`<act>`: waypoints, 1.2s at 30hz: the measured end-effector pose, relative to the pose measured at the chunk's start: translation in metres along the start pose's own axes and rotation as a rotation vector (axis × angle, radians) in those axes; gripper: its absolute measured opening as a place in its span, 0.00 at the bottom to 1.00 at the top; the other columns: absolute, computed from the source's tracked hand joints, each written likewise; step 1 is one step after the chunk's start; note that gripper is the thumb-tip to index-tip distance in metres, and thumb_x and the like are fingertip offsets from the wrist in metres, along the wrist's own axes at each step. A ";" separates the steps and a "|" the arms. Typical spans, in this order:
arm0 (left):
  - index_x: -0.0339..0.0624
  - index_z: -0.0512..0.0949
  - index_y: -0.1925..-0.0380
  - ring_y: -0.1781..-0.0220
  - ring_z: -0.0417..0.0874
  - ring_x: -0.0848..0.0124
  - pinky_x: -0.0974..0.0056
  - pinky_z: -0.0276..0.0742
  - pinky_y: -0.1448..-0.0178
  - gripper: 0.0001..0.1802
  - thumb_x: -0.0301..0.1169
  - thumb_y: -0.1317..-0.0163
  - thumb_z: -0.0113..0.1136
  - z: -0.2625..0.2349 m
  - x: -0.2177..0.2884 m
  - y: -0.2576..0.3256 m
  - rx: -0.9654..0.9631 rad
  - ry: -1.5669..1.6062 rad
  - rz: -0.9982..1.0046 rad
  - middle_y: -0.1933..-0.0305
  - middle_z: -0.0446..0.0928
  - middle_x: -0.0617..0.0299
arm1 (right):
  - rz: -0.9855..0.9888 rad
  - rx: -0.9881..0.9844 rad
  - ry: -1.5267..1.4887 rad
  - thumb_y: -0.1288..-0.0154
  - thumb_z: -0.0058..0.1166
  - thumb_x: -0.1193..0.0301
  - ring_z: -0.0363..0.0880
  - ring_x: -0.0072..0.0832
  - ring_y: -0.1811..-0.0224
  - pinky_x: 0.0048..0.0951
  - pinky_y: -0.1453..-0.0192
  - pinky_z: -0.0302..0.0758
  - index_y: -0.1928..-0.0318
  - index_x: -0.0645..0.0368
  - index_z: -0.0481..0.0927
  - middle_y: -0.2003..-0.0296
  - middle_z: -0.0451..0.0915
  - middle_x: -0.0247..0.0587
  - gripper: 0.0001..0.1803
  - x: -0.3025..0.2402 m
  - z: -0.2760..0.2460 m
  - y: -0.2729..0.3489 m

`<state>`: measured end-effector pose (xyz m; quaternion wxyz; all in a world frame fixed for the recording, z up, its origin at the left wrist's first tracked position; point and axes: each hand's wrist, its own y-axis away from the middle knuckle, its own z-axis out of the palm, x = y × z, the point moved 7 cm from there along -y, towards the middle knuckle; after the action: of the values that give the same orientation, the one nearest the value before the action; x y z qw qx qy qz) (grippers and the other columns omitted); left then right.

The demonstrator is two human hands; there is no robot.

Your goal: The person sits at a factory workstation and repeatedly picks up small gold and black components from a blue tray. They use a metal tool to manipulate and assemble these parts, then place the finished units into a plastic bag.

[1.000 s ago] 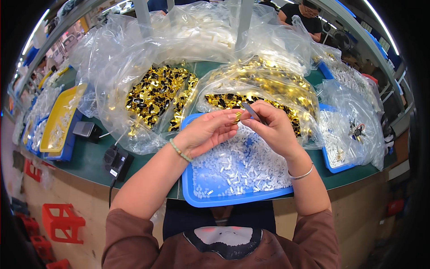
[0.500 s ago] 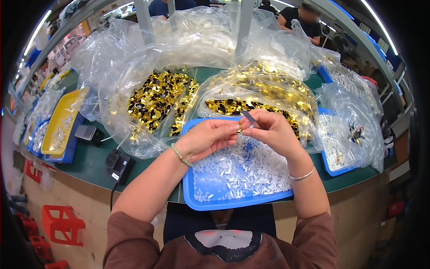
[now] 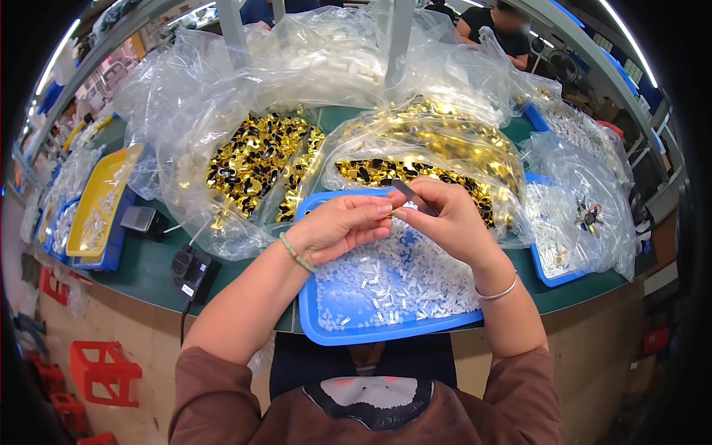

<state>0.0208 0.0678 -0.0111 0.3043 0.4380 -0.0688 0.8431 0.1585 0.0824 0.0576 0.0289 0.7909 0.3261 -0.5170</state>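
Note:
My left hand (image 3: 345,228) pinches a small gold piece (image 3: 393,212) between thumb and fingers, mostly covered by the fingertips. My right hand (image 3: 449,219) is closed on a dark flat strip (image 3: 412,197), with its thumb and fingertips against the gold piece. Both hands meet above the far part of a blue tray (image 3: 319,337), which holds many small white plastic pieces (image 3: 400,289). Just beyond the hands lies a clear bag of shiny gold parts (image 3: 460,144). Another open bag holds gold parts (image 3: 256,156) to the left.
On the left stand a yellow tray (image 3: 87,248) with white pieces, a grey box (image 3: 142,221) and a black adapter (image 3: 191,271). A second blue tray (image 3: 552,280) sits at right beneath clear plastic. Grey frame posts (image 3: 401,41) rise at the back. A person (image 3: 493,33) sits beyond.
The dark strip and right fingertips have shifted slightly left, closer to the left fingertips. Less of the gold piece shows now. The whole view has moved a little.

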 end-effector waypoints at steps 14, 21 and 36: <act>0.37 0.72 0.43 0.56 0.82 0.79 0.76 0.82 0.49 0.18 0.28 0.32 0.57 -0.004 0.021 0.004 0.131 0.040 0.228 0.52 0.80 0.61 | 0.036 0.060 -0.045 0.40 0.64 0.70 0.71 0.18 0.72 0.23 0.68 0.68 0.62 0.62 0.83 0.72 0.77 0.31 0.09 -0.003 -0.001 0.000; 0.37 0.74 0.47 0.55 0.83 0.76 0.75 0.82 0.50 0.15 0.27 0.33 0.57 -0.026 0.035 0.007 0.330 0.004 0.399 0.52 0.80 0.57 | -0.114 -0.276 0.448 0.48 0.66 0.73 0.82 0.37 0.65 0.33 0.61 0.76 0.65 0.63 0.84 0.70 0.82 0.43 0.09 0.015 0.022 0.010; 0.31 0.72 0.42 0.45 0.81 0.68 0.71 0.80 0.42 0.19 0.23 0.32 0.55 -0.016 0.026 0.004 0.283 -0.093 0.301 0.47 0.78 0.52 | -0.026 -0.108 0.288 0.44 0.63 0.72 0.81 0.35 0.71 0.31 0.66 0.74 0.64 0.61 0.84 0.71 0.83 0.45 0.08 0.003 0.006 0.001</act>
<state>-0.0040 0.0827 0.0003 0.1067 0.4996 -0.0282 0.8592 0.1549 0.0802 0.0518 0.0176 0.8498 0.3644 -0.3805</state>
